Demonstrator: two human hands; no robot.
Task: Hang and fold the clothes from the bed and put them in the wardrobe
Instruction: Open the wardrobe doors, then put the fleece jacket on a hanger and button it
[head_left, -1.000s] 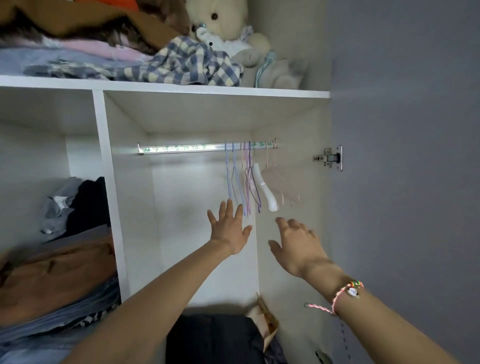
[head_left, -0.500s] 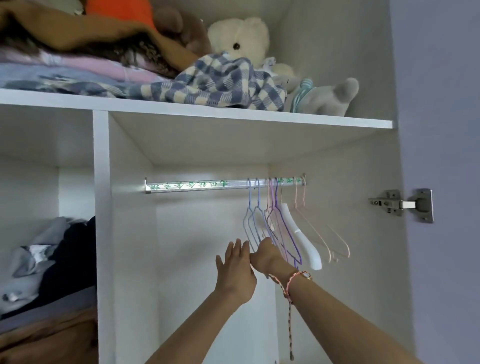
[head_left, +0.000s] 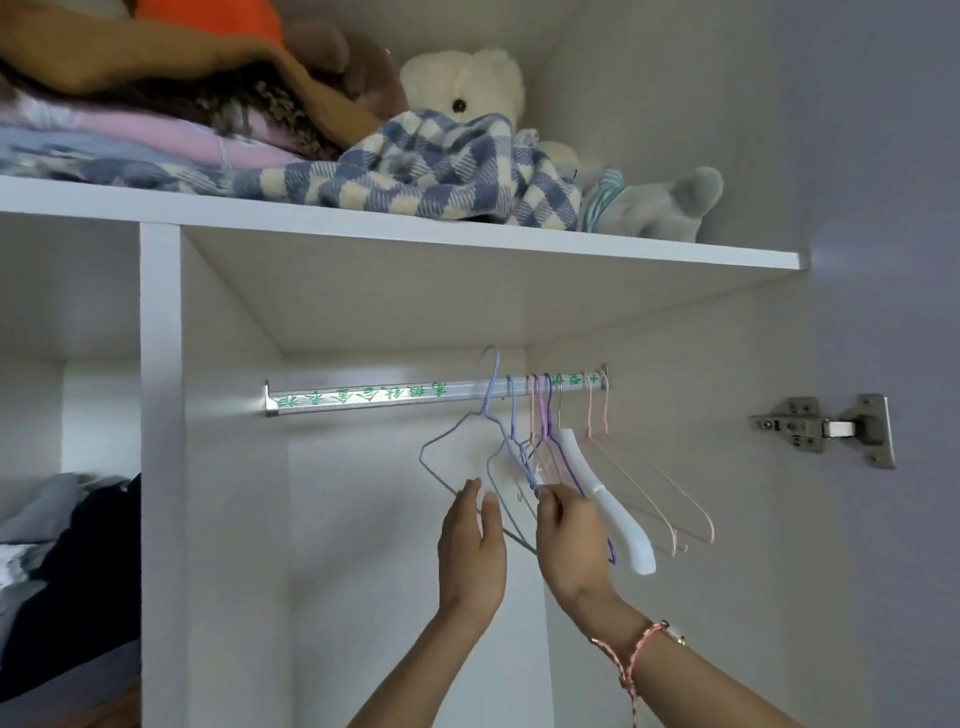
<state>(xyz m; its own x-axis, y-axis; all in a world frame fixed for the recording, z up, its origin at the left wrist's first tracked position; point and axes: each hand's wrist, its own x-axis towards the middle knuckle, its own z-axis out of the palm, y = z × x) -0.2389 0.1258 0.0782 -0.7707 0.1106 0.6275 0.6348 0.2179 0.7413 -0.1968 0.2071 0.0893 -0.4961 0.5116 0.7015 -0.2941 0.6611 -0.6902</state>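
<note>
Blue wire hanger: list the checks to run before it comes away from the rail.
1. Blue wire hanger hook raised above the rail: ok.
2. Left hand gripping its lower bar: not ok, the fingers are straight and only touch it.
3. Right hand pinching the bunched hangers to hold them back: ok.
4. Blue wire hanger free of the neighbouring wires: cannot tell.
5. White plastic hanger and pink hangers hooked on the rail: ok.
</note>
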